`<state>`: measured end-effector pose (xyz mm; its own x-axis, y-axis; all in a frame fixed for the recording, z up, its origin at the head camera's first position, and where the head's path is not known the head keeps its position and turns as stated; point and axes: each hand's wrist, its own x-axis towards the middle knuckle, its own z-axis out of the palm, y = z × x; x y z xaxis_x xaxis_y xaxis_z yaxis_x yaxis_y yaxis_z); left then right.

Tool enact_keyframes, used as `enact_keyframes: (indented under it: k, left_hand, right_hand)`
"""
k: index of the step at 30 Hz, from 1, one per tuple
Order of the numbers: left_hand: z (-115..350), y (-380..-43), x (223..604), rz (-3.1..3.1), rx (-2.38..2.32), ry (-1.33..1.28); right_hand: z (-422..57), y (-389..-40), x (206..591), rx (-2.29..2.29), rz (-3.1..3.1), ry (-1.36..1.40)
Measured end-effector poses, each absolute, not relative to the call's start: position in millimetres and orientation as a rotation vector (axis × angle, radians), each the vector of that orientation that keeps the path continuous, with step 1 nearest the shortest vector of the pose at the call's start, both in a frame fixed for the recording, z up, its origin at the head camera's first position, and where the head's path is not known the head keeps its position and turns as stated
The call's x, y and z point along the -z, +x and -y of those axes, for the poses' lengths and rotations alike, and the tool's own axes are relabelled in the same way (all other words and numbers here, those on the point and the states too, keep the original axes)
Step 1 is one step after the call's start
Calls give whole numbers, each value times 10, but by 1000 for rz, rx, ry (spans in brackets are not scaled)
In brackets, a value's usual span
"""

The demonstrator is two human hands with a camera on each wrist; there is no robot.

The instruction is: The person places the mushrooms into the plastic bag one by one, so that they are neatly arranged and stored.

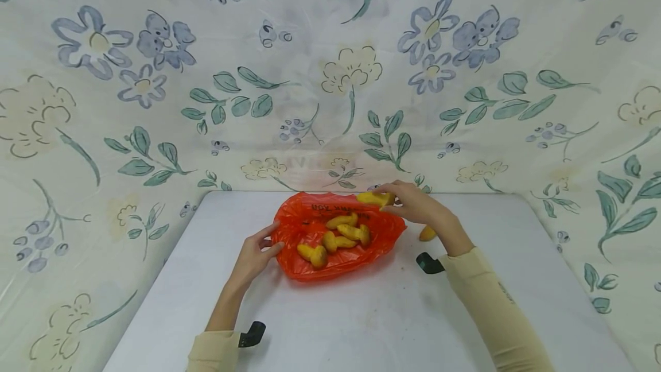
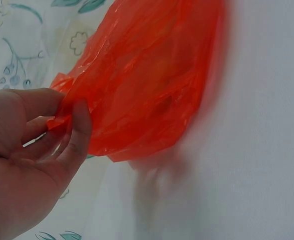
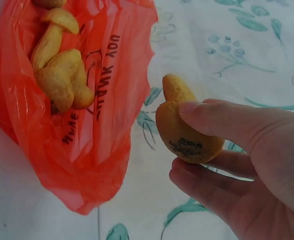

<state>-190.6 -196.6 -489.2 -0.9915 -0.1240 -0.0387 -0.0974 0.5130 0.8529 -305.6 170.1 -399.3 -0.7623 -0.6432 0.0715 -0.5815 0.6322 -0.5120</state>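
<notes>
A red plastic bag (image 1: pixel 294 271) with dark printed letters lies spread open on the white table, several yellow mushrooms (image 1: pixel 338 242) inside it. At its left rim, my left hand (image 1: pixel 254 254) pinches the thin plastic between thumb and fingers, as the left wrist view also shows. My right hand (image 1: pixel 413 202) holds another yellow mushroom (image 3: pixel 187 132) over the bag's far right edge, thumb on one side and fingers on the other. A dark smudge marks that mushroom's cap. One more yellow mushroom (image 1: pixel 427 233) rests on the table, partly hidden by my right forearm.
Behind the white table (image 1: pixel 361 320) hangs a flower-patterned cloth (image 1: pixel 330 113), close to the far edge and the bag. Black wrist mounts (image 1: pixel 253 334) stick out from both beige sleeves (image 1: pixel 490 297).
</notes>
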Motion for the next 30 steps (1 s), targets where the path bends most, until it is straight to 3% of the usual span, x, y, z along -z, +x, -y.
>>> enact_keyframes:
  k: [30]
  left_hand:
    - [1977, -1881, 4900, 2691, 1516, 198]
  right_hand:
    - [-1142, -3078, 4462, 805, -2528, -1090]
